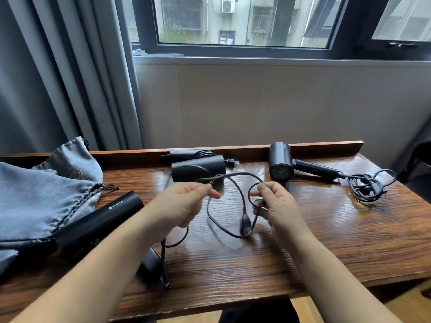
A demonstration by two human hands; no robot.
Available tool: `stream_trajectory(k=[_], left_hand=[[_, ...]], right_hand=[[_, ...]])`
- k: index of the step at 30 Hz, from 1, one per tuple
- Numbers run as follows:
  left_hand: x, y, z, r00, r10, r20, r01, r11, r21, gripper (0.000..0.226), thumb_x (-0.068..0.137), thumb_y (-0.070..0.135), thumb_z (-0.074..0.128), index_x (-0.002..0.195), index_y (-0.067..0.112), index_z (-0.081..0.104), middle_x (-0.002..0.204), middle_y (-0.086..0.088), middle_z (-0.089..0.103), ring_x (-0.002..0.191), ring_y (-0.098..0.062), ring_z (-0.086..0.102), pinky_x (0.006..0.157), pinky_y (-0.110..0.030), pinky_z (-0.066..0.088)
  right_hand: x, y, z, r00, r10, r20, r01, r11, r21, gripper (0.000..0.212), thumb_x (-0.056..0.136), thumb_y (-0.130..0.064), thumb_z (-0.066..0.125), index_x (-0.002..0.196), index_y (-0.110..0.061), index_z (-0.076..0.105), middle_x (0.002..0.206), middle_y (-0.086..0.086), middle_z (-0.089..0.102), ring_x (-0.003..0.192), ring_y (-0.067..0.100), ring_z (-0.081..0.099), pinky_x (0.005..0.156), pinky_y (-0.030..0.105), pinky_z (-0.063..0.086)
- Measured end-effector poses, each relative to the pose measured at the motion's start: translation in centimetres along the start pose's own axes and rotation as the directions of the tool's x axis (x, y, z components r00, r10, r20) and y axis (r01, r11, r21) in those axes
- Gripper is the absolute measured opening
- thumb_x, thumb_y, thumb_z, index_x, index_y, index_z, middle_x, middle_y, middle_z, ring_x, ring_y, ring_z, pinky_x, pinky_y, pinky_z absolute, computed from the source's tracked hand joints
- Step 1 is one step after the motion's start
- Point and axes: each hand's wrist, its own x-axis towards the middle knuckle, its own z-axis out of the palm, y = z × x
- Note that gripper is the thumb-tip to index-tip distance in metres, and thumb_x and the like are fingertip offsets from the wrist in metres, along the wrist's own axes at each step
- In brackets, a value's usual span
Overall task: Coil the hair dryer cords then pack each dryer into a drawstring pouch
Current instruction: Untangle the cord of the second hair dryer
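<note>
From the head camera, both hands work over a wooden desk [303, 241] that stands under a window. The left hand [184, 203] pinches a dark cord [235, 177] between thumb and fingertips; the right hand [275, 203] has its fingers curled round a loop of the same cord, whose plug [245, 223] dangles between the hands just above the desk. Behind the hands lies a black hair dryer [198, 170], with another dark dryer [186, 155] against the desk's raised back edge. Right of the hands, a third dryer [281, 163] lies with its handle pointing right, its cord bunched in a loose coil [367, 186] near the desk's right edge. Left of the hands, a black cylindrical dryer [100, 223] lies beside grey drawstring pouches [42, 197] heaped on the desk's left end.
</note>
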Motion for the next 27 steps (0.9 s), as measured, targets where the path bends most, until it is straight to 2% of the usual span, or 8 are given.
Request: stream_trajectory(k=[5, 8, 11, 14, 19, 22, 25, 27], left_hand=[[-1.7, 1.0, -4.0, 0.977, 0.109, 0.185, -0.095, 0.992, -0.086, 0.043, 0.091, 0.041, 0.062, 0.104, 0.001, 0.070, 0.056, 0.000, 0.027, 0.047, -0.012, 0.016, 0.041, -0.021, 0.015], [-1.8, 1.3, -6.6, 0.980, 0.190, -0.062, -0.197, 0.972, -0.132, 0.036, 0.092, 0.039, 0.060, 0.098, 0.005, 0.070, 0.057, -0.001, 0.031, 0.050, -0.016, 0.013, 0.045, -0.024, 0.013], [-0.1, 0.0, -9.5, 0.875, 0.200, -0.442, -0.076, 0.956, 0.282, 0.027, 0.104, 0.018, 0.044, 0.093, 0.017, 0.069, 0.067, -0.007, 0.050, 0.045, -0.016, 0.040, 0.044, -0.025, 0.034], [1.1, -2.5, -11.7, 0.787, 0.247, -0.565, 0.332, 0.602, 0.726, 0.037, 0.097, 0.009, 0.041, 0.128, 0.015, 0.060, 0.118, -0.018, 0.063, 0.106, -0.032, 0.061, 0.095, -0.038, 0.048], [1.0, -2.7, -7.8, 0.750, 0.558, -0.354, 0.145, 0.384, 0.912, 0.058, 0.079, 0.014, 0.039, 0.133, 0.005, 0.057, 0.136, -0.018, 0.052, 0.132, -0.038, 0.040, 0.112, -0.055, 0.033], [0.2, -0.9, -4.0, 0.690, 0.705, -0.164, -0.154, 0.365, 0.918, 0.039, 0.087, 0.018, 0.047, 0.120, 0.008, 0.067, 0.122, -0.008, 0.060, 0.122, -0.026, 0.048, 0.112, -0.034, 0.034], [-0.2, 0.3, -0.5, 0.746, 0.661, -0.088, -0.315, 0.466, 0.827, 0.039, 0.094, 0.033, 0.054, 0.128, 0.017, 0.063, 0.125, 0.003, 0.060, 0.123, -0.011, 0.047, 0.106, -0.008, 0.023], [0.3, 0.0, 1.0, 0.784, 0.619, -0.048, -0.344, 0.496, 0.797, 0.045, 0.097, 0.041, 0.054, 0.137, 0.022, 0.055, 0.134, 0.008, 0.056, 0.128, -0.006, 0.044, 0.106, -0.005, 0.021]], right_hand=[[2.0, 1.2, -1.9, 0.971, -0.014, -0.239, -0.018, 0.992, -0.128, 0.022, 0.102, -0.030, 0.053, 0.086, -0.017, 0.059, 0.086, 0.005, 0.064, 0.061, 0.011, 0.050, 0.052, 0.029, 0.042], [2.3, 1.2, -2.8, 0.964, -0.039, -0.262, -0.013, 0.981, -0.195, 0.023, 0.102, -0.031, 0.053, 0.083, -0.018, 0.058, 0.085, 0.003, 0.066, 0.061, 0.013, 0.051, 0.049, 0.029, 0.040], [1.9, 0.9, -2.8, 0.971, -0.078, -0.227, 0.030, 0.978, -0.207, 0.022, 0.102, -0.028, 0.053, 0.084, -0.016, 0.058, 0.083, 0.002, 0.066, 0.056, 0.009, 0.049, 0.048, 0.029, 0.039], [1.5, 0.6, -2.4, 0.981, -0.088, -0.172, 0.056, 0.981, -0.183, 0.018, 0.101, -0.027, 0.055, 0.091, -0.012, 0.058, 0.085, 0.001, 0.065, 0.054, 0.004, 0.050, 0.049, 0.028, 0.040], [0.5, -0.3, -1.3, 0.991, -0.117, -0.069, 0.108, 0.986, -0.124, 0.012, 0.102, -0.019, 0.054, 0.100, -0.008, 0.057, 0.084, 0.006, 0.061, 0.058, 0.006, 0.053, 0.053, 0.027, 0.044], [-0.4, -0.9, -1.0, 0.991, -0.124, 0.050, 0.128, 0.988, -0.083, 0.012, 0.103, -0.014, 0.050, 0.105, -0.007, 0.059, 0.095, 0.010, 0.062, 0.068, 0.009, 0.056, 0.060, 0.028, 0.048], [-1.4, -1.4, -0.5, 0.975, -0.125, 0.183, 0.135, 0.990, -0.045, 0.013, 0.103, -0.012, 0.047, 0.105, -0.008, 0.060, 0.093, 0.010, 0.061, 0.079, 0.018, 0.060, 0.072, 0.032, 0.055], [-2.0, -1.7, 0.0, 0.954, -0.138, 0.265, 0.149, 0.989, -0.021, 0.013, 0.100, -0.015, 0.052, 0.105, -0.007, 0.061, 0.092, 0.010, 0.060, 0.084, 0.019, 0.062, 0.081, 0.036, 0.058]])
